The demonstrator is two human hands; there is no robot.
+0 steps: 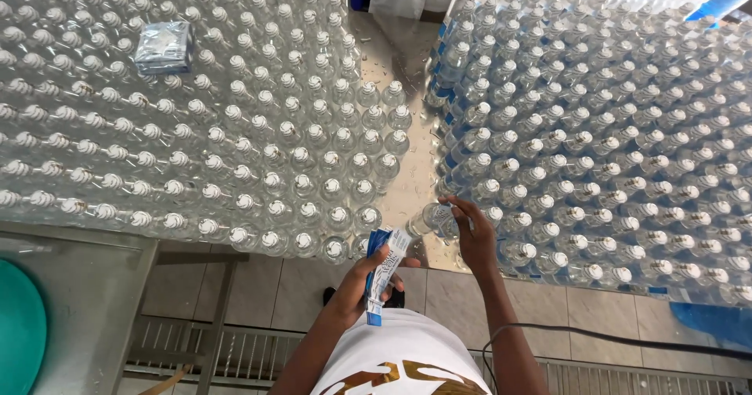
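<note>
A crumpled plastic wrapper lies on the unlabelled capped bottles at left. The left hand grips a stack of blue-and-white labels, fingers closed around it. The right hand pinches a clear bottle, tilted over the steel table beside the labelled bottles.

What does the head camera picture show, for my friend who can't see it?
A person's right hand holds a clear bottle and the left hand holds a stack of blue-and-white labels. Hundreds of capped bottles fill the metal table.
</note>
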